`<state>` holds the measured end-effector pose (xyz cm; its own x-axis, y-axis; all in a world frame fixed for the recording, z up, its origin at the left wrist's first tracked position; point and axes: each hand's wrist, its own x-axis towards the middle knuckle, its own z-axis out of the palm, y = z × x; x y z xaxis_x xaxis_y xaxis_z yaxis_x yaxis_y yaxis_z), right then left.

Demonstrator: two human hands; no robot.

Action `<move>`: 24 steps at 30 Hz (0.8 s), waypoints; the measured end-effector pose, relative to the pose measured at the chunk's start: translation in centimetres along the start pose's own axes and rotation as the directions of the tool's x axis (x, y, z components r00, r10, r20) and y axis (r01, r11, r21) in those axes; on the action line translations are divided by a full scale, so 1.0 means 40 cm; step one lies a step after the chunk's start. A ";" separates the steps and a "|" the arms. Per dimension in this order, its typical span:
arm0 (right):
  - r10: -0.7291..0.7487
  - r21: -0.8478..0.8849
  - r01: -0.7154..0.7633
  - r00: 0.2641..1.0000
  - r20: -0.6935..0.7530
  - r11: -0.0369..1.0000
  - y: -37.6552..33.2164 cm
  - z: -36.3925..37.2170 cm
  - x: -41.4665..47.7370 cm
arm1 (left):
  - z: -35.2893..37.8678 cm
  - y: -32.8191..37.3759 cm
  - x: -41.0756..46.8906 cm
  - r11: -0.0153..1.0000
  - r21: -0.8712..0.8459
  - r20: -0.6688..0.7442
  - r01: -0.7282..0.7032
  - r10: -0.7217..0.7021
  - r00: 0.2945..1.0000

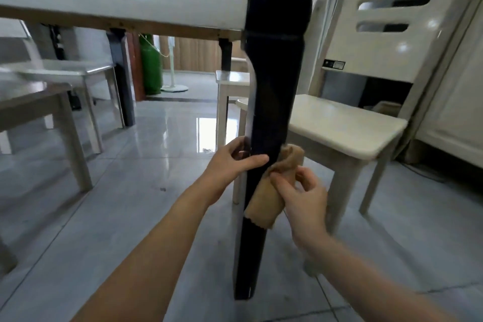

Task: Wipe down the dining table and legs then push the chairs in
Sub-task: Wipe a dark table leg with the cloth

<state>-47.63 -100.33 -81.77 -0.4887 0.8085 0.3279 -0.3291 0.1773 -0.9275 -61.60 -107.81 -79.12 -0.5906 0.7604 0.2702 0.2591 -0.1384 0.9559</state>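
A black table leg (271, 91) runs down the middle of the view from under the white dining table's apron (117, 0). My left hand (230, 162) grips the leg's left side about halfway down, thumb across its front. My right hand (303, 198) holds a tan cloth (269, 196) pressed against the leg's right side, just below the left hand. The cloth hangs down over the lower leg. A cream chair (347, 123) stands right behind the leg, pulled out from the table.
More pale chairs (52, 91) stand at the left under the table. Two other dark table legs (122, 78) show at the back. A green gas cylinder (151, 65) and a fan base stand farther off. A white cabinet (454, 86) is at right. The floor is glossy grey tile.
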 end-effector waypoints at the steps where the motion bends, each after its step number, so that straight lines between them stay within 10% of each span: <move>1: 0.023 -0.020 -0.023 1.000 -0.018 1.000 0.033 -0.005 -0.020 | 0.000 0.000 -0.002 1.000 0.002 -0.001 0.006 -0.006 1.000; 7: 0.338 -0.164 -0.330 0.941 0.020 0.930 0.240 -0.069 -0.096 | -0.001 0.000 -0.004 1.000 0.000 0.005 0.030 -0.030 1.000; 16: 0.294 -0.194 -0.282 0.955 0.037 0.940 0.315 -0.077 -0.107 | 0.005 -0.025 -0.001 0.999 0.036 -0.058 0.025 -0.023 0.998; 24: 0.345 -0.088 -0.374 0.908 -0.240 0.923 0.296 -0.019 -0.212 | 0.040 -0.088 -0.147 0.952 0.302 -0.232 -0.055 0.129 0.964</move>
<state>-46.79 -104.66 -95.67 -0.3628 0.9296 -0.0651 -0.0503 -0.0893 -0.9947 -57.81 -110.80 -84.24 -0.7133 0.5682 0.4104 0.5096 0.0184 0.8602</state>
